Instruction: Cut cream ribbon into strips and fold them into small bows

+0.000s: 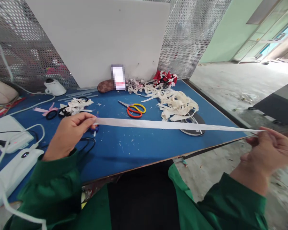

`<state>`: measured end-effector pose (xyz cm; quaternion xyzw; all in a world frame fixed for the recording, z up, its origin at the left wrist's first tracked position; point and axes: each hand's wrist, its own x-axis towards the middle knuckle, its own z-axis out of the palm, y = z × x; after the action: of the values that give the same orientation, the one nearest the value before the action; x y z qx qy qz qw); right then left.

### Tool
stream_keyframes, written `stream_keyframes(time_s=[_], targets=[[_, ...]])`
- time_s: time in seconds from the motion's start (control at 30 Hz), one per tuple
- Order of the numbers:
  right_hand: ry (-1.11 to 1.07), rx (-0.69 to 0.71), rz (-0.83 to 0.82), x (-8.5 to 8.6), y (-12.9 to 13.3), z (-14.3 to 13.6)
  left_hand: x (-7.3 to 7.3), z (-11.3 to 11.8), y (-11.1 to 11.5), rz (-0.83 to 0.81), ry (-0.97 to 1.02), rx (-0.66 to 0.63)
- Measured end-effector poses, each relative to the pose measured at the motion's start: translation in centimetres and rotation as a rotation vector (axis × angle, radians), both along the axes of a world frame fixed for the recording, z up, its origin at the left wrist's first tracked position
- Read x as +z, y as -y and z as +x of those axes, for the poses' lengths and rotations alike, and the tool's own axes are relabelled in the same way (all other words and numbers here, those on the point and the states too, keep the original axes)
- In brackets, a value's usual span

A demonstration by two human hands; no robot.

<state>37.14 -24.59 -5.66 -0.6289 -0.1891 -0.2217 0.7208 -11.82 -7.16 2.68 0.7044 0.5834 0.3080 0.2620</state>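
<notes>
A long white ribbon (153, 124) is stretched nearly level above the blue table, running between my two hands. My left hand (73, 131) pinches one end of it between thumb and fingers. Out past the table's right edge, my right hand (270, 148) is closed on the other end. Below the ribbon's left end, a small blue and orange tool (94, 130) is partly hidden by my left hand. Beyond the ribbon lie scissors (135, 110) with one red and one yellow handle. A heap of cream ribbon (179, 102) rests partly over a dark flat reel (194, 127).
On the blue table (124, 150), white bows (78, 105), black hair ties (51, 115) and red-and-white bows (165, 78) lie toward the back. A phone (118, 76) leans by a brown checked case (105, 86). A white power strip (16, 172) with cables occupies the left.
</notes>
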Motion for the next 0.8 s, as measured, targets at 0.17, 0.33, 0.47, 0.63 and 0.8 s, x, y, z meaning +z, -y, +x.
stream_keyframes(time_s=[0.17, 0.33, 0.47, 0.63, 0.8], targets=[[-0.040, 0.011, 0.003, -1.0, -0.8, 0.0, 0.4, -2.7, 0.7, 0.043, -0.239, 0.220], [-0.089, 0.094, 0.066, -1.6, -1.5, -0.3, 0.3, -3.9, 1.4, 0.063, -0.231, 0.389], [-0.143, 0.175, 0.097, -2.1, -1.7, -0.2, -0.4, -4.6, 1.6, 0.105, -0.214, 0.454], [-0.197, 0.265, 0.113, -2.6, -1.8, -0.2, -1.2, -5.3, 1.7, 0.080, -0.235, 0.484], [-0.227, 0.348, 0.082, -2.7, -1.9, -1.3, -1.7, -5.9, 1.6, 0.106, -0.267, 0.470]])
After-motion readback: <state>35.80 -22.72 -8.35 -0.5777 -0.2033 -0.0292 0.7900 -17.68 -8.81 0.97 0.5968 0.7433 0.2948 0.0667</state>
